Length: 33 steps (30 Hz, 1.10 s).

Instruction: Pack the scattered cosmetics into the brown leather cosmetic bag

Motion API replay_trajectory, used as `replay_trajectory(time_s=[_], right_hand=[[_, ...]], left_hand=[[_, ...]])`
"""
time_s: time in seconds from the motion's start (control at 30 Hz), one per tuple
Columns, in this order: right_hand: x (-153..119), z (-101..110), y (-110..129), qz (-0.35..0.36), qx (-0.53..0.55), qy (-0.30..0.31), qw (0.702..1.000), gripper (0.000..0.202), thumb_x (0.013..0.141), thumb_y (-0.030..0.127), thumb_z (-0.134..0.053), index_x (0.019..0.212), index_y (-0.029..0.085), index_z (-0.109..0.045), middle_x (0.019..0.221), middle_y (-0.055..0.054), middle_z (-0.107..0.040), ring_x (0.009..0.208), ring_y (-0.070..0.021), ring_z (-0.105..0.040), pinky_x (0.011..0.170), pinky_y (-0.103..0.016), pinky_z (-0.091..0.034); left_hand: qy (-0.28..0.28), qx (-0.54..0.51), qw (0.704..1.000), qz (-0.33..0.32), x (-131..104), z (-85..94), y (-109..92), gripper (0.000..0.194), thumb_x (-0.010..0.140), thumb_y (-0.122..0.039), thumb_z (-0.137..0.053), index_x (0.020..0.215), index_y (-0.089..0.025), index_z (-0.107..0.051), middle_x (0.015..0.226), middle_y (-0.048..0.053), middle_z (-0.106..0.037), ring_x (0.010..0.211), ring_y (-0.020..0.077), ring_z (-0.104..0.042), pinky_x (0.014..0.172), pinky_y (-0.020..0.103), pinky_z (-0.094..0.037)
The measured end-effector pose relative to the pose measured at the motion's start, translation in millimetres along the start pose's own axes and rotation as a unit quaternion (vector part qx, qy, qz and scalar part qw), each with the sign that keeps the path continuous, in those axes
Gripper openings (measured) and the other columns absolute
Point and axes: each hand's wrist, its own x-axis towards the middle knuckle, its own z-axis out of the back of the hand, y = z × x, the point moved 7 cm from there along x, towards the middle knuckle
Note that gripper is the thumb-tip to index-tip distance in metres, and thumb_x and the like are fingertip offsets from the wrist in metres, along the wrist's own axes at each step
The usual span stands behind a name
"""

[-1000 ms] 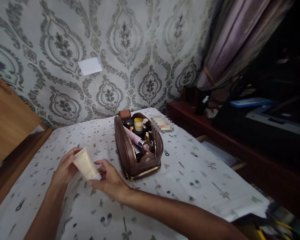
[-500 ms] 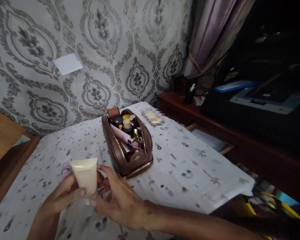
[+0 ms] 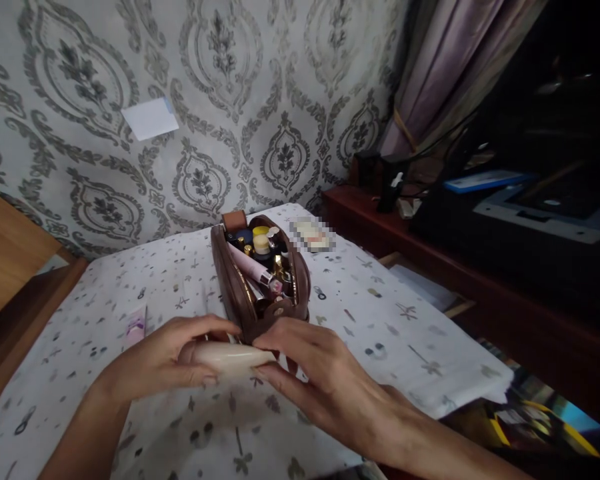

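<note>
A cream-coloured squeeze tube [image 3: 227,358] lies sideways between my two hands, above the patterned cloth. My left hand [image 3: 173,353] is closed around its rounded left end. The thumb and fingers of my right hand [image 3: 313,373] pinch its flat, narrow right end. Just beyond my hands stands a brown cosmetic bag [image 3: 221,267], unzipped at the top. Inside it are a pink tube [image 3: 250,263], a jar with a yellow lid [image 3: 261,231] and several other small cosmetics. Behind my left wrist a small white and purple tube [image 3: 136,325] rests on the cloth, partly hidden.
The white patterned cloth [image 3: 410,360] covers the table. A blurred-out flat item [image 3: 313,235] lies behind the bag. To the right are a dark red cabinet [image 3: 350,203] with a partly pulled-out drawer [image 3: 425,287] and a dark screen. Wooden furniture [image 3: 15,253] borders the left.
The cream tube has turned from upright to sideways and moved right. My right hand has shifted to its flat end, and my left hand now wraps the other end.
</note>
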Motion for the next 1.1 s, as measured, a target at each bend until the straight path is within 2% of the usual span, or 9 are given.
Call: replay_trajectory(time_s=[0.1, 0.27, 0.4, 0.47, 0.57, 0.7, 0.87, 0.97, 1.1], right_hand=[[-6.0, 0.0, -5.4, -0.035, -0.007, 0.011, 0.999, 0.012, 0.093, 0.018, -0.058, 0.104, 0.017, -0.062, 0.089, -0.003, -0.069, 0.077, -0.0136, -0.065, 0.072, -0.025, -0.053], [-5.5, -2.1, -14.9, -0.091, 0.031, 0.022, 0.995, 0.038, 0.089, 0.016, -0.06, 0.127, 0.02, -0.056, 0.113, -0.007, -0.07, 0.095, -0.0158, -0.068, 0.084, -0.027, -0.055], [-3.6, -1.2, -26.4, -0.133, 0.081, 0.01, 0.988, 0.034, 0.09, 0.02, -0.059, 0.124, 0.02, -0.06, 0.112, -0.007, -0.07, 0.095, -0.0175, -0.068, 0.083, -0.03, -0.056], [-4.4, 0.8, -34.1, -0.166, 0.125, -0.009, 0.978, 0.033, 0.091, 0.027, -0.059, 0.124, 0.02, -0.061, 0.109, -0.008, -0.071, 0.091, -0.0182, -0.068, 0.075, -0.029, -0.057], [-6.1, 0.5, -47.8, -0.24, 0.233, -0.03, 0.942, 0.037, 0.09, 0.039, -0.061, 0.121, 0.02, -0.063, 0.095, -0.006, -0.07, 0.068, -0.0133, -0.065, 0.053, -0.022, -0.053], [0.5, 9.3, -63.5, -0.295, 0.306, -0.085, 0.901, 0.043, 0.085, 0.045, -0.066, 0.119, 0.018, -0.062, 0.08, -0.002, -0.067, 0.048, -0.0078, -0.056, 0.042, -0.019, -0.046], [29.0, 38.4, -72.4, -0.248, 0.174, -0.112, 0.947, 0.042, 0.086, 0.042, -0.064, 0.12, 0.017, -0.06, 0.082, -0.003, -0.068, 0.05, -0.0115, -0.059, 0.044, -0.023, -0.047], [49.2, 49.1, -70.6, -0.215, 0.046, -0.086, 0.972, 0.035, 0.088, 0.031, -0.058, 0.119, 0.016, -0.061, 0.074, -0.001, -0.067, 0.05, -0.0132, -0.06, 0.049, -0.024, -0.046], [67.7, 46.4, -70.8, -0.211, -0.06, -0.031, 0.975, 0.04, 0.09, 0.02, -0.051, 0.129, 0.017, -0.055, 0.076, -0.001, -0.067, 0.053, -0.0133, -0.06, 0.056, -0.024, -0.044]], left_hand=[[-0.053, -0.068, 0.996, 0.0, 6.9, 7.7, 2.0, 0.036, 0.078, -0.037, -0.074, 0.113, -0.027, -0.069, 0.099, 0.003, -0.071, 0.082, 0.0193, -0.066, 0.065, 0.021, -0.052], [-0.104, -0.133, 0.986, -0.016, 22.6, 10.2, -4.2, 0.034, 0.076, -0.036, -0.077, 0.109, -0.026, -0.07, 0.092, 0.003, -0.068, 0.074, 0.0156, -0.062, 0.059, 0.019, -0.049], [-0.131, -0.176, 0.975, -0.032, 31.7, 5.9, -2.9, 0.037, 0.077, -0.037, -0.077, 0.111, -0.025, -0.069, 0.096, 0.004, -0.065, 0.075, 0.015, -0.06, 0.059, 0.019, -0.049], [-0.149, -0.208, 0.966, -0.045, 33.1, 4.9, 1.1, 0.043, 0.078, -0.037, -0.077, 0.117, -0.026, -0.066, 0.101, 0.005, -0.064, 0.08, 0.0165, -0.062, 0.062, 0.021, -0.051], [-0.195, -0.247, 0.946, -0.073, 31.5, 8.5, 7.8, 0.049, 0.08, -0.037, -0.075, 0.126, -0.029, -0.058, 0.103, 0.005, -0.063, 0.082, 0.0177, -0.063, 0.063, 0.023, -0.053], [-0.285, -0.237, 0.926, -0.065, 25.4, 19.3, 24.5, 0.033, 0.087, -0.035, -0.067, 0.118, -0.025, -0.06, 0.089, 0.002, -0.062, 0.069, 0.0141, -0.061, 0.05, 0.02, -0.046], [-0.329, -0.239, 0.913, -0.014, 24.2, 24.6, 58.8, 0.024, 0.087, -0.035, -0.067, 0.105, -0.019, -0.063, 0.072, -0.001, -0.059, 0.059, 0.0112, -0.056, 0.045, 0.019, -0.038], [-0.326, -0.248, 0.912, -0.001, 27.6, 23.4, 76.2, 0.026, 0.085, -0.037, -0.068, 0.103, -0.018, -0.063, 0.071, -0.001, -0.06, 0.058, 0.0109, -0.056, 0.045, 0.019, -0.037], [-0.32, -0.251, 0.913, 0.011, 32.0, 19.8, 86.9, 0.029, 0.085, -0.039, -0.068, 0.101, -0.016, -0.063, 0.07, 0.0, -0.06, 0.058, 0.0106, -0.056, 0.046, 0.019, -0.037]])
